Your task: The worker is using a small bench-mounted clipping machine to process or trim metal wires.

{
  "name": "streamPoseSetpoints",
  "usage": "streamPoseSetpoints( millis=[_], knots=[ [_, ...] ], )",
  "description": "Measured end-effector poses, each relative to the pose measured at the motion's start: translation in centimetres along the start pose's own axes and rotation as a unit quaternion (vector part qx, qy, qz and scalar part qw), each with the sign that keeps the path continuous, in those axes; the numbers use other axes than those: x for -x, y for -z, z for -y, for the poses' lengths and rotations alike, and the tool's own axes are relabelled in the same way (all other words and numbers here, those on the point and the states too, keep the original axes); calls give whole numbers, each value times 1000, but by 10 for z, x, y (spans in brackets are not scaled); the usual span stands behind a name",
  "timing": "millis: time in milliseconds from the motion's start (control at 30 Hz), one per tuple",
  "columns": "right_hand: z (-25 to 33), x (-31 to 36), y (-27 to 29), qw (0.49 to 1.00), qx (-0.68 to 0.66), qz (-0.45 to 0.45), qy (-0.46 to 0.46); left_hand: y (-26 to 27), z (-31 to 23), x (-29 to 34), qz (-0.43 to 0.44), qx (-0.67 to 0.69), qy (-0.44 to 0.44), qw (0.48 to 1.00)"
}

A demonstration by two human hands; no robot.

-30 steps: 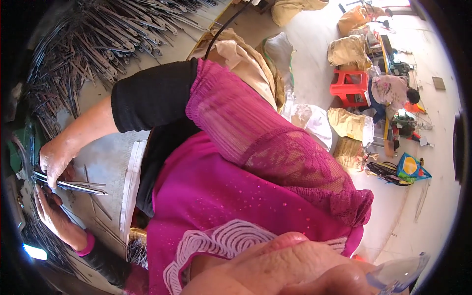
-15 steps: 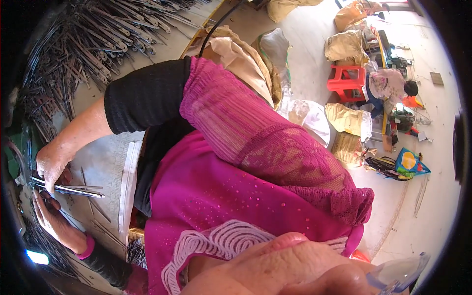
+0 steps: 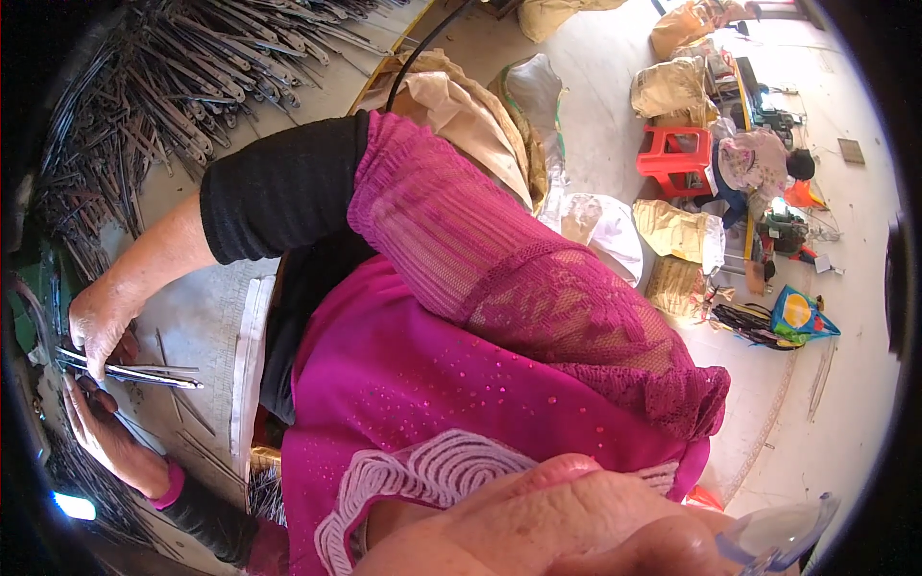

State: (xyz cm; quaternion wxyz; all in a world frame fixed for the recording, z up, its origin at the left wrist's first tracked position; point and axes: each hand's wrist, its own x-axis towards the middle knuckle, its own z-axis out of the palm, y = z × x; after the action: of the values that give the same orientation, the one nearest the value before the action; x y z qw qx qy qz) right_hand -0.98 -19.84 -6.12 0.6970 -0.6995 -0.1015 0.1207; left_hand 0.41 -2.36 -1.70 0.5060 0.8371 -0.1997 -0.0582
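R hand (image 3: 101, 322) pinched a few thin metal strips (image 3: 158, 377), their free ends sticking out over the grey table (image 3: 206, 302). L hand (image 3: 101, 432) was just below them in view, fingers close tog, but couldn't tell if it gripped anything. Big pile (image 3: 192, 86) of similar dark pcs lay nr the R forearm, w/ sack (image 3: 471, 120) & red stool (image 3: 674, 158) farther off in bkgd

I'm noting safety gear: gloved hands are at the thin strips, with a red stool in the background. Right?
Not gloved: the upper hand and lower hand are bare, as the head view shows. The thin strips and red stool are right.
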Motion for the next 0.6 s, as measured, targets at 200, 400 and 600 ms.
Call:
streamPoseSetpoints(
  millis=[200, 400, 600],
  knots=[
    [6, 7, 0, 999, 26, -12, 30, 6, 7, -5, 17, 79, 73, 994],
    [7, 9, 1, 999, 36, -24, 31, -2, 2, 4, 7, 19, 7, 1000],
    [-4, -3, -2, 1000, -3, -2, 13, 3, 4, 5, 11, 29, 6, 1000]
  ],
)
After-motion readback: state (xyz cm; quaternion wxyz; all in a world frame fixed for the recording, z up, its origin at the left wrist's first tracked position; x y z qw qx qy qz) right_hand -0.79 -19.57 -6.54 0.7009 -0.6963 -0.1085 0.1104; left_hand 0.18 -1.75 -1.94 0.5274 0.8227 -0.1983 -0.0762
